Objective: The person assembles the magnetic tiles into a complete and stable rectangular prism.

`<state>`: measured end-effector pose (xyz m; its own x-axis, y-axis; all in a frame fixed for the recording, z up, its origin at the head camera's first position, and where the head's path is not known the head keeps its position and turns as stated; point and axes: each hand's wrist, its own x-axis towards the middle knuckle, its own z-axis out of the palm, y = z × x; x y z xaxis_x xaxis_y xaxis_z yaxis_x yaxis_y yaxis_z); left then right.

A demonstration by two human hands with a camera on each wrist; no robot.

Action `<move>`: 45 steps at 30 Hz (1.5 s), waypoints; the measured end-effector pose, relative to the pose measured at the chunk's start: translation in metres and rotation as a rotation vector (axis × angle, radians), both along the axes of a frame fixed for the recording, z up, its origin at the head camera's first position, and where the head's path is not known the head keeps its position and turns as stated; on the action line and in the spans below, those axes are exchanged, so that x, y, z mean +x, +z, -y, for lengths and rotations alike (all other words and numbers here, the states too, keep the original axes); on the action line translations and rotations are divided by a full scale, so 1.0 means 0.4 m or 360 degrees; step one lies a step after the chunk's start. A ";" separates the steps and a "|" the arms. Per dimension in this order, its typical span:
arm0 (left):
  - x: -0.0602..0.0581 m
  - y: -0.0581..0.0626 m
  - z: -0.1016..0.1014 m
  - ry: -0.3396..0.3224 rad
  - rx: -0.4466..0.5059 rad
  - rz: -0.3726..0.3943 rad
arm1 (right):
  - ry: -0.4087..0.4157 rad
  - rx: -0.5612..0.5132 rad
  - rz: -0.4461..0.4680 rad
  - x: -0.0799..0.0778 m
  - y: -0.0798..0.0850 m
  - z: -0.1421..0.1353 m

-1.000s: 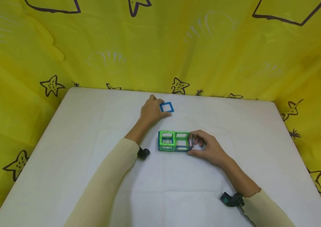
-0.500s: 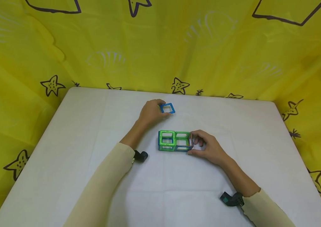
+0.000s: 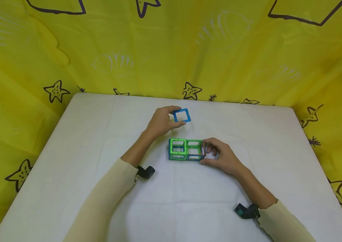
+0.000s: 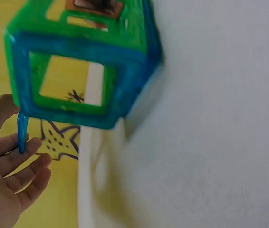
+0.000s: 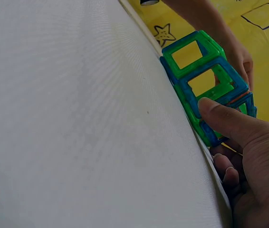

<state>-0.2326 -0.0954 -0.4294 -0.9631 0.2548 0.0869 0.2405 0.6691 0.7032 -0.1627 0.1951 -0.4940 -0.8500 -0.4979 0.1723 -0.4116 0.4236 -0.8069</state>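
A blue square magnetic tile [image 3: 188, 114], an open frame, is pinched between the thumb and fingers of my left hand [image 3: 160, 121] near the far part of the table. In the left wrist view this tile [image 4: 22, 133] appears edge-on. Closer to me, a block of two joined cubes [image 3: 186, 150] made of green and blue magnetic tiles lies lengthwise on the table, with a reddish tile at its right end. My right hand [image 3: 223, 158] grips that end, thumb on the near side. The right wrist view shows the thumb pressed on the block [image 5: 220, 90].
A white-covered table [image 3: 174, 215] lies under both hands. Behind it and at the sides hangs a yellow curtain [image 3: 165, 50] with dark starfish drawings. Small black cameras [image 3: 146, 172] are worn at both wrists.
My left hand has closed on the blue tile and shifted it slightly to the right, with its tilt changed. The right hand and the block have stayed in place.
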 end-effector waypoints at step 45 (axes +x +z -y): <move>0.182 0.032 -0.097 -0.0453 -0.0393 -0.0235 | 0.0023 -0.0066 -0.0044 0.036 0.087 0.037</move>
<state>-0.1597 -0.0566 -0.4166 -0.8327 0.5402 0.1215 0.5270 0.7057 0.4736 -0.1485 0.1802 -0.4593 -0.8374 -0.5020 0.2161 -0.4397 0.3837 -0.8121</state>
